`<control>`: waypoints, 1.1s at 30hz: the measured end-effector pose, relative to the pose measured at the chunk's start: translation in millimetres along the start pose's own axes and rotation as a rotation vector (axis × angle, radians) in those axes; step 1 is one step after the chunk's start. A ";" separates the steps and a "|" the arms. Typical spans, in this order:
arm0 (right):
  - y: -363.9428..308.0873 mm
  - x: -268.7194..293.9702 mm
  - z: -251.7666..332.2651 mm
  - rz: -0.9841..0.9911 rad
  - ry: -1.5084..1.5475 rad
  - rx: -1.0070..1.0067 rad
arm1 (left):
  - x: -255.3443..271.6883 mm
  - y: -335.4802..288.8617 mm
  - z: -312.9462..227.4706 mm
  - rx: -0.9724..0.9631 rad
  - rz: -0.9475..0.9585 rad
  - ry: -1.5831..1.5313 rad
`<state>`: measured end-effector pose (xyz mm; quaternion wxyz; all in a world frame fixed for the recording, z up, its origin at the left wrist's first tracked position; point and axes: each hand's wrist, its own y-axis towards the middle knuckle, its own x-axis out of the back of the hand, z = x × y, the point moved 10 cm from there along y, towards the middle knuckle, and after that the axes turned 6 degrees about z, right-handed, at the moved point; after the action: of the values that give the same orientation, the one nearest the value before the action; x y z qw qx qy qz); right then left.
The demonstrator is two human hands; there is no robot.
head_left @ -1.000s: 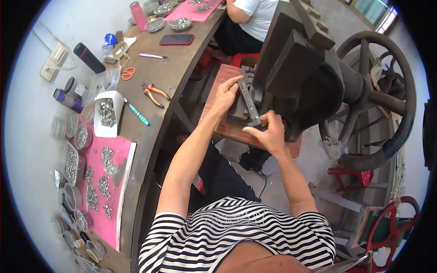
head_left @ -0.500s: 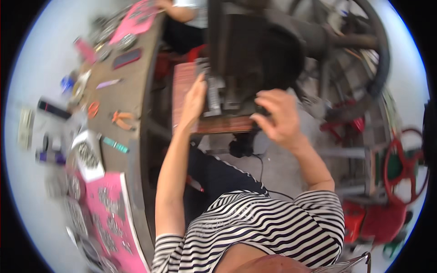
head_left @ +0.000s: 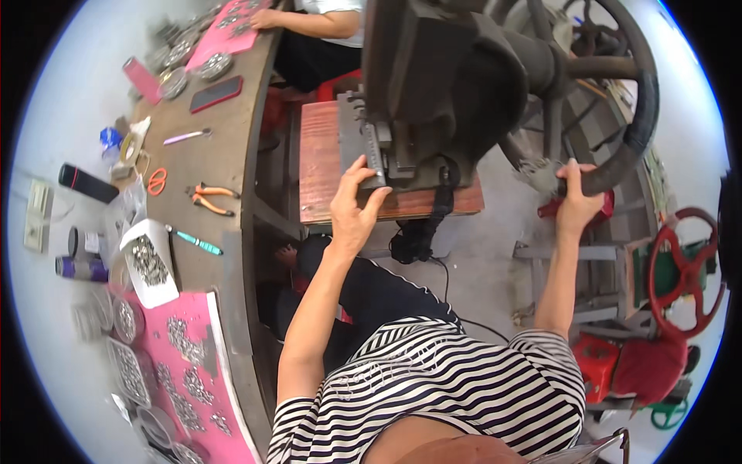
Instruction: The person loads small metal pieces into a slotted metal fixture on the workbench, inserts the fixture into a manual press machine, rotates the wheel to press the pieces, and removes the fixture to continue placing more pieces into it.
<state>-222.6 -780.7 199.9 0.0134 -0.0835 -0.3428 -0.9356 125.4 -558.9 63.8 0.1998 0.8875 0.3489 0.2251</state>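
A dark, heavy hand press stands in front of me on a reddish wooden stand. At the left of its base lies a narrow grey metal bar with a row of small marks or holes. My left hand has its thumb and fingertips closed on the near end of that bar. To the right, my right hand is wrapped round the lower rim of the press's large dark handwheel. Whatever sits under the press head is hidden by the head.
The workbench on the left bears orange-handled pliers, orange scissors, a phone and a white tray of small metal parts. Another person's hand works at its far end. A red handwheel stands at right.
My right hand has moved right, from beside the front of the press onto the handwheel rim. My left hand has shifted nearer and right, from the base's left side to the bar's near end.
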 end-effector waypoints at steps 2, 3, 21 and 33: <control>10.8 1.1 11.3 0.038 -0.002 -0.007 | 4.2 -2.1 1.8 -0.007 -0.022 -0.012; 18.1 0.8 18.7 0.061 0.015 -0.012 | 8.3 -3.5 1.5 -0.021 -0.029 -0.009; 220.6 -15.5 85.4 0.579 -0.261 -0.104 | -1.1 7.7 -0.4 0.009 0.155 0.315; 258.7 -46.1 89.8 0.659 -0.193 -0.133 | -22.3 44.6 19.5 0.024 0.272 0.298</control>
<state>-142.6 -922.2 425.0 0.2767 -0.2785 -0.2353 -0.8891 145.0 -608.7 64.8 0.1033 0.8857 0.2543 0.3745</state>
